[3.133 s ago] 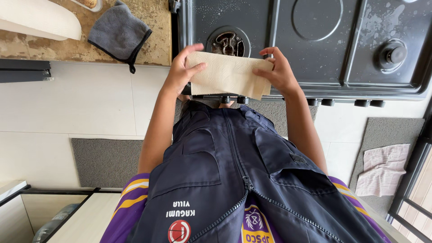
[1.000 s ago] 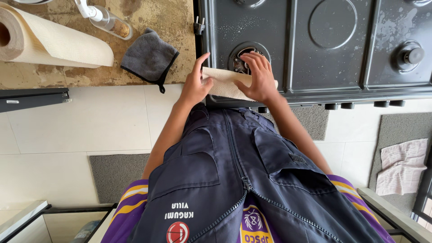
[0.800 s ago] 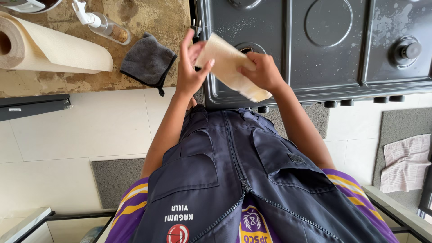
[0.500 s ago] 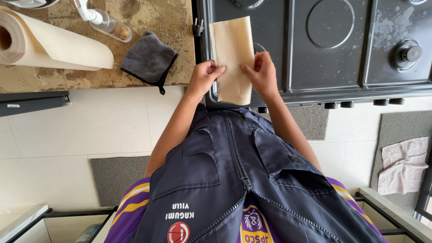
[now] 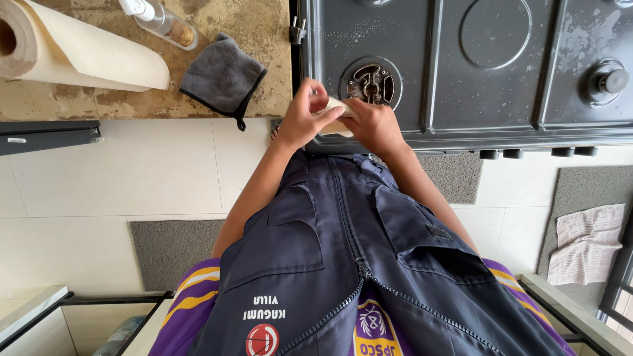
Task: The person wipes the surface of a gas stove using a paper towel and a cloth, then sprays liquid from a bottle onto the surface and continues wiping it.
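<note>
Both my hands meet at the front edge of the black gas stove (image 5: 461, 66), just in front of a bare burner (image 5: 371, 82). My left hand (image 5: 303, 120) and my right hand (image 5: 374, 126) pinch a beige paper towel sheet (image 5: 336, 109) folded small between them. Only a bit of the sheet shows between the fingers. The stove top looks wet and speckled. My dark vest fills the lower part of the view.
On the stone counter to the left lie a paper towel roll (image 5: 79, 49), a grey cloth (image 5: 221, 76) and a spray bottle (image 5: 161, 20). A second burner (image 5: 606, 79) sits far right. Grey mats (image 5: 455, 175) and a pale rag (image 5: 583, 240) lie on the tiled floor.
The sheet was held out long over the burner half a second ago. Now it is folded small and bunched between both hands at the stove's front edge.
</note>
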